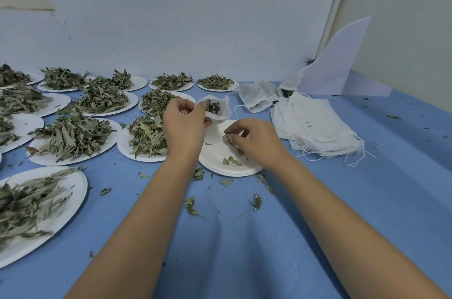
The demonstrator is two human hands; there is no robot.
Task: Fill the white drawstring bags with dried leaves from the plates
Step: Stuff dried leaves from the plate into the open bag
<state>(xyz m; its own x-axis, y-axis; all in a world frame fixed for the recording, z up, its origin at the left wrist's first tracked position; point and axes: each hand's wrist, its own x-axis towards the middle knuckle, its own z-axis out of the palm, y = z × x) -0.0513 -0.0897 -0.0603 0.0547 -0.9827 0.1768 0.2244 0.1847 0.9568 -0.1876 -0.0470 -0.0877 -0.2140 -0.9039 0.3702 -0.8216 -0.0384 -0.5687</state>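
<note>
Leaves point(212, 106) show inside the white bag point(223, 114), its rim clamped in the grip of the left hand point(183, 125); the right hand point(254, 142) pinches a mostly hidden leaf clump point(228, 139).

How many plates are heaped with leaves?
12 plates: five along the wall, three in the second row, three in the third, one front left. The left edge may cut off more.

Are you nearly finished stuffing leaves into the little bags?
Not nearly. Done: the nearest plate is almost emptied, and bags at the back seem filled. In hand: the left hand holds an open bag while the right hand pinches leaves. Left: many heaped plates and a stack of flat bags.
</note>
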